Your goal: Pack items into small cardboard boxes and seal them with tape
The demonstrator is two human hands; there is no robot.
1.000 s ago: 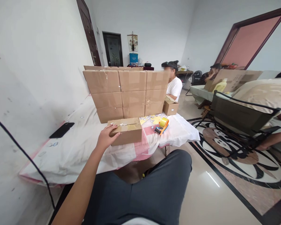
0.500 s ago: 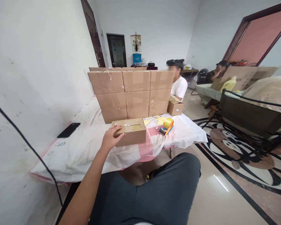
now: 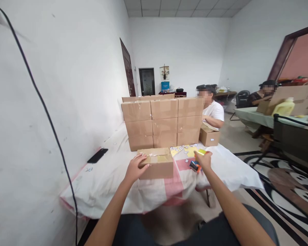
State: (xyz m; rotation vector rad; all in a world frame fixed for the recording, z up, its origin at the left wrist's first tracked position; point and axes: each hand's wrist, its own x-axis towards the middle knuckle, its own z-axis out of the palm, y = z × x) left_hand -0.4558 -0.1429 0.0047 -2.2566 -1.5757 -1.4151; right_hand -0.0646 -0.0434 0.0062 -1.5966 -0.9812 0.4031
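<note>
A closed cardboard box (image 3: 157, 170) lies on the cloth in front of me, with clear tape along its top. My left hand (image 3: 137, 167) rests on its left end, fingers stretched over the top edge and thumb against the front. To the right, my right hand (image 3: 204, 160) is closed around a tape dispenser (image 3: 195, 166) with a yellow roll and a blue-and-orange body. The hand covers part of the dispenser, which is still at the tabletop.
Behind the box stands a wall of stacked cardboard boxes (image 3: 164, 119). A smaller box (image 3: 209, 137) sits at its right. A black phone (image 3: 97, 155) lies on the left. A person in a white shirt (image 3: 214, 112) sits behind the stack; another person works at a farther table.
My right hand has come into view and taken hold of the tape dispenser. My left hand stays on the box. The view has tilted up and turned left.
</note>
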